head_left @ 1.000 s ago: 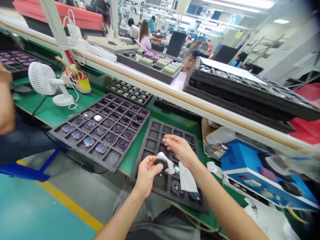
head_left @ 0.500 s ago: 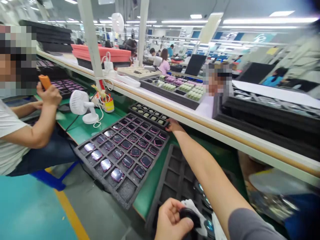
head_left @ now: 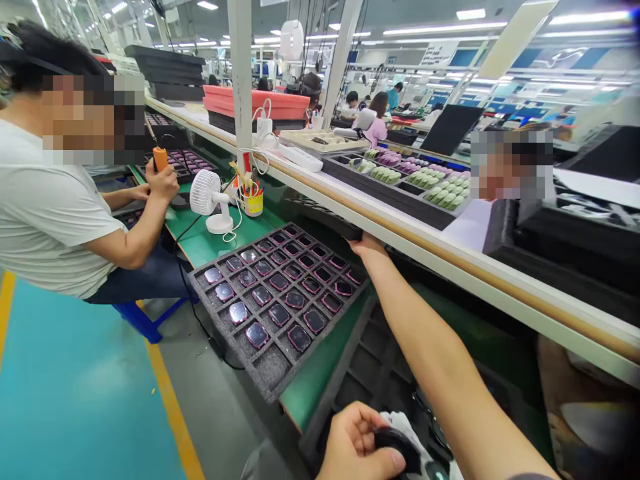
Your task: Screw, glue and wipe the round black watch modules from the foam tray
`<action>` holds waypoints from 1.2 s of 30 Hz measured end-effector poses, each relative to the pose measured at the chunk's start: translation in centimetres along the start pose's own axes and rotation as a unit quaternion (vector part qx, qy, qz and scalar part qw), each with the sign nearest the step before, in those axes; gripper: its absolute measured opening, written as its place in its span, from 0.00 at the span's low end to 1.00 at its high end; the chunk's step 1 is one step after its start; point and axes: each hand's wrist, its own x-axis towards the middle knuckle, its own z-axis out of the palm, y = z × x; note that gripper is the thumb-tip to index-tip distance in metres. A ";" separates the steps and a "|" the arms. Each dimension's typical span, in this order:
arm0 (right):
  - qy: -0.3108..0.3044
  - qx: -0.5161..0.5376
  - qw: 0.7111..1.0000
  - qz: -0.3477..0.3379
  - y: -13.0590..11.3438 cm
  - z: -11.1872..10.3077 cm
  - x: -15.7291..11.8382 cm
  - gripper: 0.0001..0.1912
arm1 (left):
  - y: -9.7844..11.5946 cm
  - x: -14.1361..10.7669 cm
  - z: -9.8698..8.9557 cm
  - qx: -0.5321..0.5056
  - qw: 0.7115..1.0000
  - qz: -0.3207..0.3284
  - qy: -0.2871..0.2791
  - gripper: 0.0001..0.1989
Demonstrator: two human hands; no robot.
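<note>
Left hand (head_left: 350, 440) low down, to the right of the watch tray (head_left: 273, 365) and nearer the wearer, thumb and fingers pinched round a rounded black piece (head_left: 397, 445), with crumpled white material (head_left: 400, 421) bunched behind it; the piece's far side is out of sight, and the forearm is cut off below. And the right hand (head_left: 367, 247), arm stretched past the watch tray's right side, is up by its far right corner, closed on the edge of a dark tray (head_left: 350, 230) tilted under the shelf (head_left: 450, 253)! Fingertips hidden there, contents too shadowed to read. Right of the watch tray, a second foam tray (head_left: 363, 370) runs beneath the right arm, its contents mostly covered. Beyond the watch tray's far left side stands a white fan (head_left: 204, 192).
</note>
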 end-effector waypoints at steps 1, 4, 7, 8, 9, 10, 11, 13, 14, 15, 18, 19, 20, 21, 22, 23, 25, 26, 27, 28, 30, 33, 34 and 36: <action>0.007 0.041 0.999 0.017 -0.4 0.5 -0.5 0.19 | 0.3 -0.1 0.2 0.009 1.000 0.001 0.003 0.30; 0.039 0.171 0.982 0.070 -0.8 1.7 -2.9 0.21 | 1.5 -0.8 0.7 0.038 0.999 -0.004 0.008 0.29; 0.058 0.260 0.958 0.102 -0.2 2.5 -6.8 0.20 | 2.6 -1.6 1.1 0.045 0.998 0.034 0.005 0.25; 0.061 0.283 0.951 0.110 0.2 2.7 -8.3 0.19 | 2.7 -1.9 1.1 0.043 0.998 0.048 0.003 0.25; 0.063 0.303 0.944 0.116 0.6 2.8 -9.8 0.16 | 2.8 -2.2 1.1 0.041 0.997 0.066 0.002 0.24; 0.063 0.321 0.937 0.121 1.0 3.0 -11.4 0.12 | 2.7 -2.4 1.0 0.040 0.996 0.084 0.002 0.23; 0.060 0.336 0.932 0.125 1.4 3.2 -13.0 0.09 | 2.7 -2.7 0.8 0.041 0.994 0.103 0.004 0.22; 0.049 0.359 0.923 0.129 2.2 3.5 -16.1 0.08 | 2.5 -3.5 0.5 0.044 0.990 0.131 0.009 0.21; 0.041 0.366 0.920 0.131 2.5 3.6 -17.5 0.09 | 2.4 -4.0 0.3 0.043 0.989 0.142 0.012 0.21; 0.031 0.371 0.918 0.133 2.8 3.7 -19.0 0.09 | 2.5 -4.6 0.2 0.041 0.988 0.151 0.015 0.20; -0.007 0.370 0.918 0.147 3.5 4.0 -23.2 0.10 | 3.1 -6.4 0.1 0.029 0.982 0.185 0.022 0.19; -0.021 0.363 0.919 0.152 3.7 4.1 -24.5 0.10 | 3.4 -7.0 0.2 0.025 0.980 0.196 0.021 0.19; -0.035 0.354 0.921 0.158 3.7 4.3 -25.7 0.11 | 3.7 -7.5 0.3 0.023 0.978 0.206 0.017 0.19; -0.049 0.342 0.924 0.164 3.7 4.5 -26.7 0.11 | 4.0 -7.9 0.5 0.020 0.976 0.215 0.012 0.18; -0.064 0.327 0.927 0.170 3.5 4.6 -27.5 0.12 | 4.4 -8.3 0.6 0.016 0.975 0.223 0.006 0.18; -0.079 0.310 0.931 0.176 3.3 4.5 -28.1 0.14 | 4.7 -8.5 0.8 0.016 0.974 0.228 -0.002 0.18; -0.108 0.275 0.937 0.189 2.6 3.9 -28.8 0.17 | 5.2 -8.7 1.1 0.020 0.973 0.231 -0.006 0.17; -0.118 0.256 0.939 0.196 2.1 3.1 -29.0 0.19 | 5.3 -8.6 1.2 0.020 0.972 0.233 -0.001 0.16; -0.123 0.240 0.941 0.203 1.6 2.0 -29.4 0.20 | 5.5 -8.4 1.3 0.018 0.972 0.234 0.007 0.16; -0.123 0.223 0.944 0.210 1.0 0.6 -29.8 0.21 | 5.6 -8.2 1.4 0.016 0.972 0.233 0.014 0.16; -0.091 0.200 0.954 0.204 -0.1 -3.1 -31.4 0.22 | 5.7 -7.4 1.8 0.018 0.974 0.223 0.021 0.17; 0.007 0.175 0.975 0.139 -1.6 -8.7 -35.6 0.21 | 5.4 -6.1 2.6 0.056 0.983 0.175 -0.008 0.17; 0.031 0.104 0.990 0.092 -2.1 -10.2 -37.3 0.19 | 5.1 -5.7 3.0 0.073 0.985 0.155 -0.028 0.17; 0.062 -0.014 0.997 0.051 -2.9 -12.1 -40.4 0.16 | 4.5 -5.0 4.0 0.104 0.985 0.117 -0.076 0.16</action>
